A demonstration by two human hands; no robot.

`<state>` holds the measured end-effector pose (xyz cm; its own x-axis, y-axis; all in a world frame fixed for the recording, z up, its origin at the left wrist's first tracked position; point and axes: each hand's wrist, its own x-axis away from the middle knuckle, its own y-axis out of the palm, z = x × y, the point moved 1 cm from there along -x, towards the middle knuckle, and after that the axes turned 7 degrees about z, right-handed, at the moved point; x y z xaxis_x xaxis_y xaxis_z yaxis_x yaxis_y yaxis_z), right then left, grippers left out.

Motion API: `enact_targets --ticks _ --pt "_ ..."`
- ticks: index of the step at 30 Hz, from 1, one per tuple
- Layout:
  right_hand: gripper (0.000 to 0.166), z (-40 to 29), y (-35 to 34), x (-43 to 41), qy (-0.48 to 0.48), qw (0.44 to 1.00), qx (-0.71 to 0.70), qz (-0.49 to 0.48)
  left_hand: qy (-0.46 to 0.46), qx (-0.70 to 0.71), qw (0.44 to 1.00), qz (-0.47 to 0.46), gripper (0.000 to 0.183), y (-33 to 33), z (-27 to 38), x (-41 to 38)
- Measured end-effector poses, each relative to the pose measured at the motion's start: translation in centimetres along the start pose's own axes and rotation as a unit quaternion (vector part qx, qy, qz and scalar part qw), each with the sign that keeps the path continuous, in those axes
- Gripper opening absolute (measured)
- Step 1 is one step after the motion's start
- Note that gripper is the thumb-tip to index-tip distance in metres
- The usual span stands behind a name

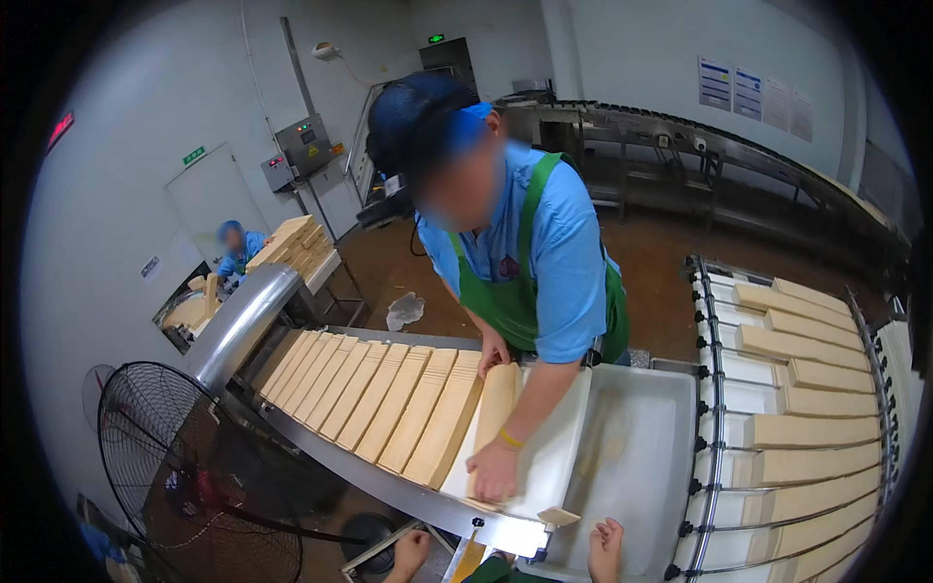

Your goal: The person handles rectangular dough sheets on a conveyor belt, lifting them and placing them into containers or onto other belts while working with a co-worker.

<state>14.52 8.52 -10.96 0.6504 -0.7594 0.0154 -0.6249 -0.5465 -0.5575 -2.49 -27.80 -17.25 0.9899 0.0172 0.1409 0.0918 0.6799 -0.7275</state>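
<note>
My left hand (412,550), curled with nothing seen in it, is below the steel edge of a conveyor (503,526). My right hand (606,545), fingers bent and apparently empty, is over the near end of a white plastic tub (641,474). Between them, a small pale offcut (559,517) lies at the conveyor's end. Across the belt, a co-worker in a green apron (496,302) has both hands on a cream-coloured folded slab (498,408). Similar long slabs (444,423) lie side by side along the belt to the left.
On the right, a second conveyor with metal rods (708,437) carries more slabs (816,430). A wire-cage fan (197,474) stands at the lower left. Behind it, another person (237,251) is beside stacked slabs (291,244). A plastic sheet (405,311) lies on the brown floor.
</note>
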Motion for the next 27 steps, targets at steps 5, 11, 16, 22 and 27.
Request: enact_targets --ticks 5,11,16,22,27 --pt "0.03 -2.9 -0.6 -3.8 -0.024 0.972 -0.205 -0.112 0.025 0.059 0.988 0.138 0.041 -1.9 6.2 -0.3" --pt "0.016 -7.7 0.4 -6.0 -0.092 0.98 -0.138 -0.107 0.087 -0.011 0.989 0.118 0.07 0.0 7.3 -3.9" --pt "0.036 -16.3 -3.9 -13.3 -0.081 0.915 -0.336 0.209 0.061 -0.022 0.995 0.073 0.088 2.0 11.3 -6.4" --pt "0.033 -13.5 4.2 -17.6 -0.249 0.968 0.003 -0.035 0.063 -0.058 0.989 0.123 0.087 1.6 10.9 -8.5" --pt "0.056 -14.2 15.8 -17.7 -0.181 0.957 0.199 -0.111 0.044 -0.045 0.995 0.073 0.082 1.3 12.7 -10.6"
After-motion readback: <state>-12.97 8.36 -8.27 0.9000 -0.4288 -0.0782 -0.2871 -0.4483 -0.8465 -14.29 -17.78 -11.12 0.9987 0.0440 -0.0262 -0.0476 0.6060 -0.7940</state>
